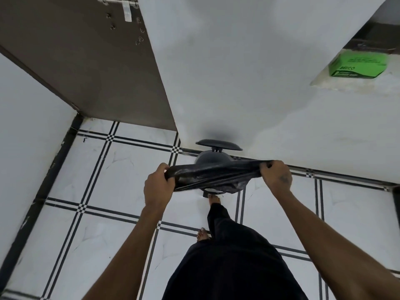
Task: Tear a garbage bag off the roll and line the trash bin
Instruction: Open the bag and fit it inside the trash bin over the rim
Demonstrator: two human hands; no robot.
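Observation:
A black garbage bag (pixel 213 175) is stretched wide between both hands above a small black pedal bin (pixel 212 160) that stands against the white wall. My left hand (pixel 159 187) grips the bag's left edge. My right hand (pixel 276 175) grips its right edge. The bin's round lid (pixel 218 145) stands raised behind the bag. My foot (pixel 214 199) presses the bin's pedal. The bag hides most of the bin's opening.
A green box (pixel 358 63) of bags sits on a ledge at the upper right. A brown door (pixel 86 61) with a metal latch stands at the left. The floor (pixel 129 174) is white tile with black lines.

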